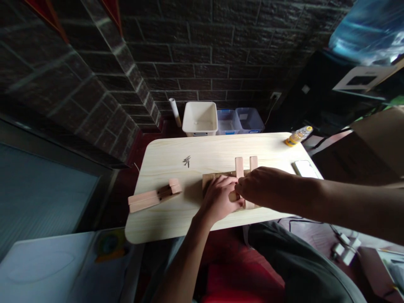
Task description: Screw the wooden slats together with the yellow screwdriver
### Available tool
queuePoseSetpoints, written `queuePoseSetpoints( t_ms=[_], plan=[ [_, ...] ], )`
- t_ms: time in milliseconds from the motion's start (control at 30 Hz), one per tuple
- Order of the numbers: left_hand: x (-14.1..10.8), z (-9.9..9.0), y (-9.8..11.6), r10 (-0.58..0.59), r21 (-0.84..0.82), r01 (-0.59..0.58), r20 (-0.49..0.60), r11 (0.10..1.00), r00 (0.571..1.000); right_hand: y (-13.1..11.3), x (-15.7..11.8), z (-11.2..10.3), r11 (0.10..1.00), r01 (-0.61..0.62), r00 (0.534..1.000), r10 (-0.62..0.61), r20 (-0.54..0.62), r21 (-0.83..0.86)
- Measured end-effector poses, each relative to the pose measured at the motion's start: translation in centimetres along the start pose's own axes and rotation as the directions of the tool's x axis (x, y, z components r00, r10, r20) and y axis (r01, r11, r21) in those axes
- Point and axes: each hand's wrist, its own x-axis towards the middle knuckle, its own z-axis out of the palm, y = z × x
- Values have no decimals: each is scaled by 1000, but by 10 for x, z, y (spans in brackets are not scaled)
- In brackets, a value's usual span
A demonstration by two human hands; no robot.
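On the table, a brown block-like base (207, 180) lies under both my hands, with pale wooden strips (239, 166) across it. My left hand (221, 195) rests over the base, fingers on the far side and thumb on the near side, gripping a light wooden piece (232, 196). Beside it, my right hand (255, 185) is closed like a fist above the strips; whatever its fingers hold is hidden. A second wooden strip (253, 162) sticks out beyond the right hand.
Further left lies a joined wooden piece (151, 198) with a raised end. Small dark screws (187, 160) are heaped on the table (164, 151). A yellow-capped clear bottle (298, 136) and a phone (305, 169) occupy the right side. Behind the table stand a white bin (200, 115) and two bluish bins (227, 120).
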Motion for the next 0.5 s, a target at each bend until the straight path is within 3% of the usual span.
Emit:
queuePoseSetpoints(
  t_ms=[500],
  plan=[
    [1,0,2,6,15,-6,-3,1000,1000,-2,11,-16,996,-39,995,46,90,-74]
  ],
)
